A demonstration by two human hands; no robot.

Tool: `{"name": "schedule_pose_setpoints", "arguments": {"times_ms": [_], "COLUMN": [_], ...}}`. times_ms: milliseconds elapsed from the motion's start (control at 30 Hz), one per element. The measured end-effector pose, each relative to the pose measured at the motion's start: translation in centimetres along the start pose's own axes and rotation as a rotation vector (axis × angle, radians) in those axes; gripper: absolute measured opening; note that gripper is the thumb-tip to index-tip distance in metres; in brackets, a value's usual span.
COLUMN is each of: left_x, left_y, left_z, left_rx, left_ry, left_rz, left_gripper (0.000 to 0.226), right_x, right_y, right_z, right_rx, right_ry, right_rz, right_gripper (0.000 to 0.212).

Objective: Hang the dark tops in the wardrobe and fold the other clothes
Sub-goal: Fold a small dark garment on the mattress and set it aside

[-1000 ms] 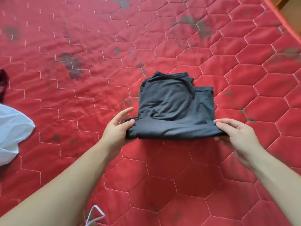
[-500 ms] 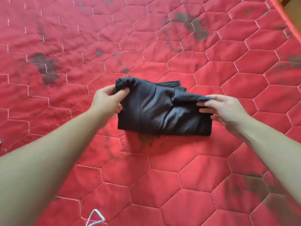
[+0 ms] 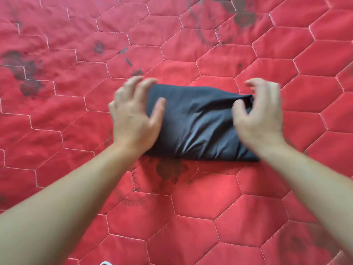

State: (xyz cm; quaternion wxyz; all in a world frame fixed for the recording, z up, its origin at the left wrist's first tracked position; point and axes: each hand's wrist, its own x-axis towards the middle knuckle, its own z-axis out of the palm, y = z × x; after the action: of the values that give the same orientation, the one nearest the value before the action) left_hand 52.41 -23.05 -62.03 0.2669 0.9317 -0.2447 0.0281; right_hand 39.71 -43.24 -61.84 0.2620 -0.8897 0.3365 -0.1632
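Folded dark garment [image 3: 198,123] is lying mid-frame on the red quilted bed [image 3: 191,203], long axis left-right, between both hands: left hand [image 3: 133,115] and right hand [image 3: 257,119] are hovering loose-fingered, holding nothing.

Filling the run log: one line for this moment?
garment: folded, on quilt | left hand: at its left edge | right hand: at its right edge

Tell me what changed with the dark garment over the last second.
The near edge of the dark grey folded garment was lifted and folded away from the person, making a narrower bundle. The left hand and right hand have since let go, fingers spread at its ends. It stays on the red hexagon-quilted bedcover.
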Motion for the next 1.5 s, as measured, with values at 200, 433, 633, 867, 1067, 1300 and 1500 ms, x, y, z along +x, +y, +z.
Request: {"name": "schedule_pose_setpoints", "arguments": {"times_ms": [200, 433, 633, 867, 1067, 1300, 1500], "left_x": [-2.3, -2.4, -4.9, -3.7, -2.1, -3.4, -4.6], "left_y": [-0.1, -0.7, 0.4, 0.9, 1.1, 7.0, 12.0], "left_z": [2.8, 2.8, 1.2, -0.8, -3.3, -3.4, -0.9], "left_rx": [0.217, 0.049, -0.168, -0.614, -1.103, -1.077, -0.794], "left_ry": [-0.377, -0.264, -0.141, -0.236, -0.570, -0.491, -0.657], "left_rz": [0.050, -0.050, -0.496, -0.951, -1.179, -0.653, -0.283], "left_gripper": [0.066, 0.066, 0.085, 0.076, 0.038, 0.004, 0.039], "right_x": [-4.7, -3.8, -5.1, -6.1, -5.1, -5.4, -4.0], "right_y": [-2.4, -0.2, -4.8, -6.8, -8.0, -6.9, -1.1], "right_z": [4.6, 4.7, 5.2, 7.7, 5.3, 2.9, -1.7], "right_rx": [-0.308, -0.384, -0.120, 0.050, 0.560, 1.256, 1.619], "right_ry": [-0.416, -0.479, -0.253, -0.387, -0.467, -0.574, -0.596], "right_rz": [-0.312, -0.326, -0.293, -0.070, 0.174, 0.552, 0.720], "right_gripper": [0.068, 0.071, 0.065, 0.060, 0.065, 0.045, 0.064]}}
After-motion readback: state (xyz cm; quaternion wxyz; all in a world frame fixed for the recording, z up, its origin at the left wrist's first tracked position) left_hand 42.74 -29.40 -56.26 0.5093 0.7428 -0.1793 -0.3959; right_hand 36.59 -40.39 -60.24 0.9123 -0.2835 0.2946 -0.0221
